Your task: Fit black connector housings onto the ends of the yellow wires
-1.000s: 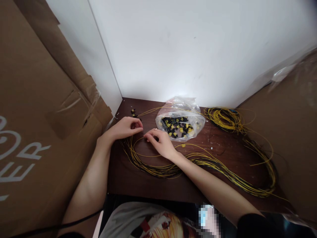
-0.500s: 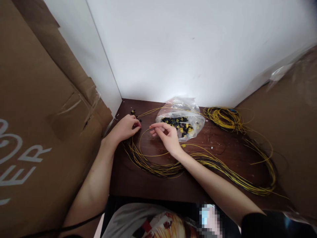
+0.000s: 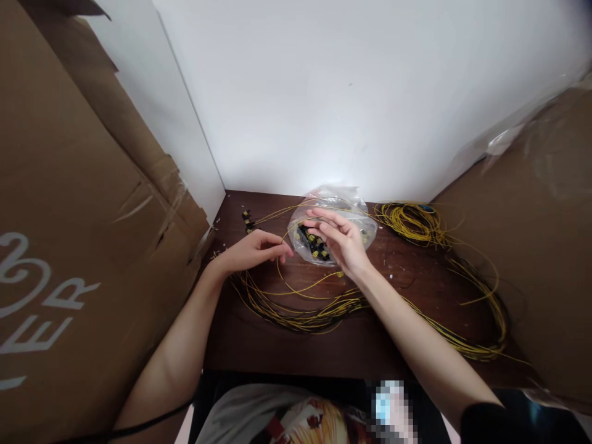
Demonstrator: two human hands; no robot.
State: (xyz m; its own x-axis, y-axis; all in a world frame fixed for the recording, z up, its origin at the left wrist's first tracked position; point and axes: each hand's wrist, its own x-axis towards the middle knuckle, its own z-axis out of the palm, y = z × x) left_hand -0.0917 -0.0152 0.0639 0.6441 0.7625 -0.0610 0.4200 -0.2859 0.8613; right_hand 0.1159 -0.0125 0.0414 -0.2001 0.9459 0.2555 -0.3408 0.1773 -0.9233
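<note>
Left hand [image 3: 266, 248], one, which I see low over the tabletop [image 3: 287, 357], thumb and fingertips bent close to each other beside a thin yellow wire [image 3: 290, 227]; whether they grip it I cannot tell. Right hand [image 3: 345, 240], one, raised in front of the clear plastic bag [image 3: 303, 251], thumb and forefinger pinched on the same wire, which arcs between the two hands, the remaining fingers loosely spread. In the bag: small black and yellow connectors [image 3: 319, 250], partly hidden from me by the right hand. Behind the left hand: a few connector pieces [image 3: 246, 221] in a short row. Just in front of the bag: a yellow piece [image 3: 340, 274]. Across the tabletop below both hands: a long curved bundle of yellow and black wires [image 3: 300, 322]. To the right of the bag: a yellow wire coil [image 3: 409, 223]. At far left: a cardboard box [image 3: 83, 216] with white lettering
</note>
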